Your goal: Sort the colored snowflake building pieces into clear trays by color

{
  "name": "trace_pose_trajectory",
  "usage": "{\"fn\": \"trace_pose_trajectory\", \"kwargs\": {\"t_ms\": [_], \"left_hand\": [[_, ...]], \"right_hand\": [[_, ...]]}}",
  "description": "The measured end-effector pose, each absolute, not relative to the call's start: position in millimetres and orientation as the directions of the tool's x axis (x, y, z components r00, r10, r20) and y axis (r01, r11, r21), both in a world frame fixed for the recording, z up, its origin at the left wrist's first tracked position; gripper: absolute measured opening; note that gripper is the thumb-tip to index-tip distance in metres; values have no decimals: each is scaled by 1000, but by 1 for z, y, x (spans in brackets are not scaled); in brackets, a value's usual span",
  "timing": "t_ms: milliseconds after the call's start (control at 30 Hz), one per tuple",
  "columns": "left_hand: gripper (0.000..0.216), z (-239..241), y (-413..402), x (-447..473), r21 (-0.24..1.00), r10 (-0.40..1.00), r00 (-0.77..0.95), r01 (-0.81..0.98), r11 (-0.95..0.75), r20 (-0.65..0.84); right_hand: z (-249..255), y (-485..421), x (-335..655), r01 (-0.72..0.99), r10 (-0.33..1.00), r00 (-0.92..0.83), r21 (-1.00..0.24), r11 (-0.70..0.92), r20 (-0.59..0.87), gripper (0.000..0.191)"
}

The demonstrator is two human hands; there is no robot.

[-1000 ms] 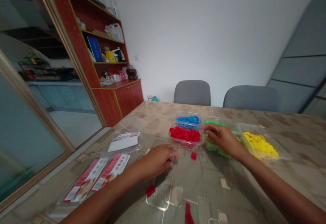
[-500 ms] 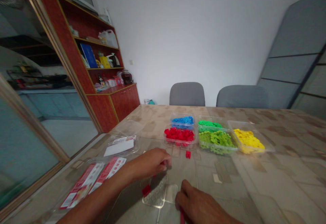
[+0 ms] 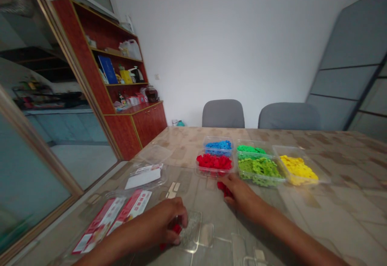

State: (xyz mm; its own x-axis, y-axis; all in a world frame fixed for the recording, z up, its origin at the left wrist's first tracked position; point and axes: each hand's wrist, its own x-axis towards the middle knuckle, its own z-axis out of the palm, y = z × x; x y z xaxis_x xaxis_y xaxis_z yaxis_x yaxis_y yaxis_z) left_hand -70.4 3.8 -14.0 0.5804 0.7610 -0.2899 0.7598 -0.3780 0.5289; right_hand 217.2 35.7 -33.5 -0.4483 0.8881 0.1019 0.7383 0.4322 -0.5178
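Red piece (image 3: 225, 189) (in right hand (image 3: 242, 192)) slants away leftward

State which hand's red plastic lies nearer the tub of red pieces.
The red plastic at the right hand, just in front of that tub; the other red plastic, at the left hand, lies farther off, leftward.

Red pc (image 3: 177, 229) in the L grip (image 3: 171, 222), red bit (image 3: 224, 189) in the R grip (image 3: 232, 190)! Here's the red heap (image 3: 214, 162), blue heap (image 3: 218, 145), bright-green heap (image 3: 250, 150), lime heap (image 3: 260, 167) w/ lattice patt., yellow heap (image 3: 298, 170), all in clear tubs (image 3: 323, 178). Desk (image 3: 341, 217): beige-grey w/ brown & pale rounded blocks (image 3: 206, 235). Red & white labels (image 3: 130, 209). Beyond: grey chairs (image 3: 223, 114), white wall (image 3: 226, 36), reddish-brown shelf unit (image 3: 119, 133) w/ yellowish trim (image 3: 136, 130), blue folder (image 3: 108, 69), grey panels (image 3: 347, 40) w/ dk. stripes (image 3: 347, 67).
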Motion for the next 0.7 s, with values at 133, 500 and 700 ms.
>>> {"fn": "trace_pose_trajectory", "kwargs": {"t_ms": [133, 500, 700], "left_hand": [[20, -21, -1, -70, 485, 766, 589, 765, -424, -259], [12, -6, 11, -55, 522, 789, 595, 727, -447, -152], [7, 17, 72, -22, 648, 820, 539, 559, -517, 190]], "right_hand": [[-39, 34, 215, 752, 889, -448, -495, 434, 99, 48], [-44, 45, 211, 672, 836, -531, -533, 514, 137, 28], [-55, 44, 216, 599, 816, -544, -592, 540, 194, 26]]}}
